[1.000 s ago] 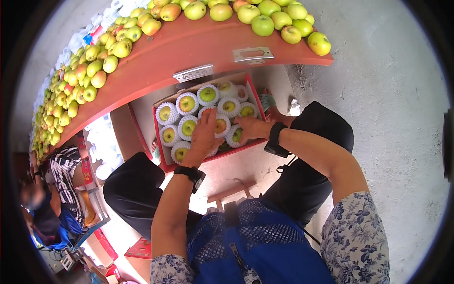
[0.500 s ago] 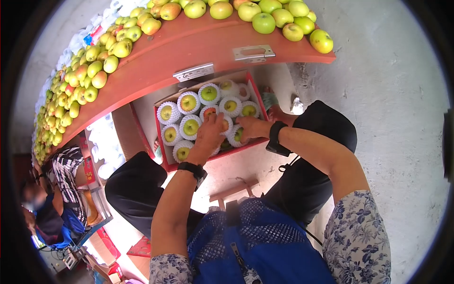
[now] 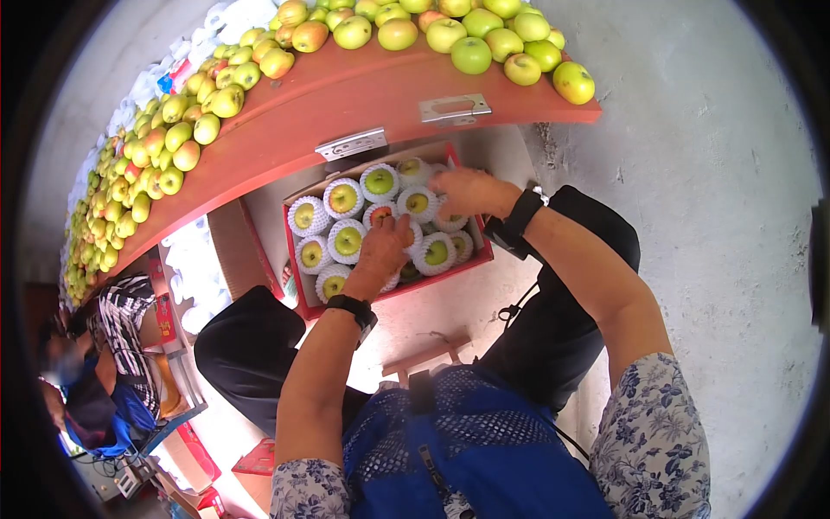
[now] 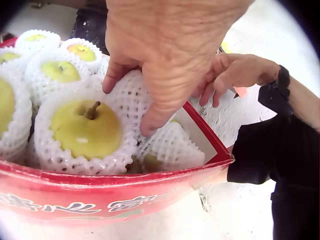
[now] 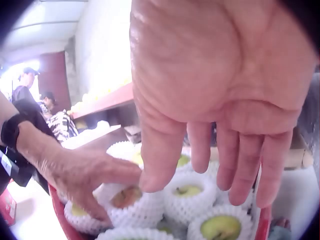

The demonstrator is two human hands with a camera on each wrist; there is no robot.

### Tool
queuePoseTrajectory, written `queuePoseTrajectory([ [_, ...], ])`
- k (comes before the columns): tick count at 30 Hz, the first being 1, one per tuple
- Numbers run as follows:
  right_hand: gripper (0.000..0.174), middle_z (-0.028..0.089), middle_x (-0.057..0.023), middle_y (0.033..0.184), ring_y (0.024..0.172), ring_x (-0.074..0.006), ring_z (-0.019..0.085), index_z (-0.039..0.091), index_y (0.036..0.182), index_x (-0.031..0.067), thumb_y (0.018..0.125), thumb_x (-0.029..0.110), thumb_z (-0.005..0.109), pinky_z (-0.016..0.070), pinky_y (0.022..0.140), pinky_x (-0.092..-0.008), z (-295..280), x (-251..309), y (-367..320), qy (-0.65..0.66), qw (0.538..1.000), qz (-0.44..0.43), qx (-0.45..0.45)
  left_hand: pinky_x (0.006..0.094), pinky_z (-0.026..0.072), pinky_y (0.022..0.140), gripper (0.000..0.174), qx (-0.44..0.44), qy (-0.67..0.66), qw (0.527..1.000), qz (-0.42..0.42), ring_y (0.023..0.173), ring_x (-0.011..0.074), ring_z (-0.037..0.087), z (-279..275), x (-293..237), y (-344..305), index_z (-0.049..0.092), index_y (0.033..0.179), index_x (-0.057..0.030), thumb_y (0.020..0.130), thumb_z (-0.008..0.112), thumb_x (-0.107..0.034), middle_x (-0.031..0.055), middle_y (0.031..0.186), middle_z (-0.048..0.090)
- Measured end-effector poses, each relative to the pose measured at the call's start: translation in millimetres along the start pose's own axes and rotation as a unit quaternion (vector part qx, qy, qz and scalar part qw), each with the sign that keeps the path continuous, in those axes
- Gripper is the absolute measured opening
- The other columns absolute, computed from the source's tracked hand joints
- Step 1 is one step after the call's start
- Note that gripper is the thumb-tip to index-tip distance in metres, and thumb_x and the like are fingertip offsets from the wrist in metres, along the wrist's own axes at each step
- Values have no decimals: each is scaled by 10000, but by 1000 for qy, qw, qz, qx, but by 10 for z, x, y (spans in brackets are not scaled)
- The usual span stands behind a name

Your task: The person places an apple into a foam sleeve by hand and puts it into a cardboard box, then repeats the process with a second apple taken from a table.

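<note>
Netted apples stand in rows in a red-edged box [image 3: 435,277]. My left hand [image 3: 380,255] is over the front middle; in the left wrist view its thumb and a finger [image 4: 115,75] pinch a white-netted apple [image 4: 131,95]. Beside that one is a yellow-green apple [image 4: 87,131], stem up. My right hand [image 3: 474,192] reaches over the box's right side, fingers extended. In the right wrist view the right hand [image 5: 220,85] hangs palm-side visible, fingers straight down above netted apples [image 5: 220,227], holding nothing visible. The left hand [image 5: 85,170] shows at a reddish apple [image 5: 126,197].
Loose apples [image 3: 398,35] cover the far part of a red board [image 3: 259,130] with metal hinges [image 3: 352,144], beyond the box. Another carton with white foam nets [image 3: 190,259] stands left. Another person [image 3: 108,389] sits at the far left. My knees [image 3: 251,337] flank the box.
My right hand has left the front right apples and moved toward the far right of the box, uncovering a green apple. The left hand stays near the middle, its fingers more bent.
</note>
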State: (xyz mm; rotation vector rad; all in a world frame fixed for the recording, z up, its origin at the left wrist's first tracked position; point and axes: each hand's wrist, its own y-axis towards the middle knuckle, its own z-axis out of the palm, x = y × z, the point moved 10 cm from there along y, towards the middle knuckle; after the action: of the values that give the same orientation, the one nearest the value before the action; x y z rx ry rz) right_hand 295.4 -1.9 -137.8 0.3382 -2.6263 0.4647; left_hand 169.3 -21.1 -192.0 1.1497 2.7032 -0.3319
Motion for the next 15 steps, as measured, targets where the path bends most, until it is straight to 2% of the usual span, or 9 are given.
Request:
queuePoseTrajectory([
  [1,516,668,-198,996,944,-356,644,603,1113,0,687,256,743,508,823,-413,-130,39,-2,15,1000,-6,-21,387,457,966,775,-4,-11,1000,14,1243,338,424,-3,2,-1,450,1280,-43,595,806,-113,159,1166,543],
  [5,486,667,-201,986,945,-353,645,605,1101,-1,704,247,736,504,816,-425,-361,157,-23,15,1000,3,-14,399,460,949,777,-18,-24,999,34,1230,349,438,-57,-22,-14,450,1285,-42,596,804,-98,169,1165,551],
  [7,474,668,-190,946,911,-348,648,608,1085,10,702,256,740,505,800,-422,-498,216,-58,21,996,-38,-77,405,458,948,786,-22,-24,999,40,1217,352,451,-74,-40,-26,448,1291,-43,595,808,-94,175,1181,545],
  [10,457,665,-186,912,867,-346,648,607,1073,10,707,254,735,505,779,-421,-592,235,-47,20,992,-60,-107,417,455,948,800,-23,-31,999,25,1200,359,471,-150,-64,-48,446,1304,-54,597,817,-90,180,1219,531],
  [14,459,663,-183,924,876,-343,644,606,1072,6,710,257,734,502,788,-420,-795,233,-58,30,993,-43,-105,430,458,941,809,-45,-67,997,-2,1186,372,490,-319,-54,-137,440,1328,-89,615,823,-91,170,1282,504],
  [15,471,661,-186,949,902,-342,640,602,1090,1,717,260,731,498,803,-418,-827,216,-55,54,995,-21,-79,430,458,941,809,-47,-66,997,-2,1186,372,490,-386,-52,-161,440,1328,-89,615,823,-91,170,1282,504],
])
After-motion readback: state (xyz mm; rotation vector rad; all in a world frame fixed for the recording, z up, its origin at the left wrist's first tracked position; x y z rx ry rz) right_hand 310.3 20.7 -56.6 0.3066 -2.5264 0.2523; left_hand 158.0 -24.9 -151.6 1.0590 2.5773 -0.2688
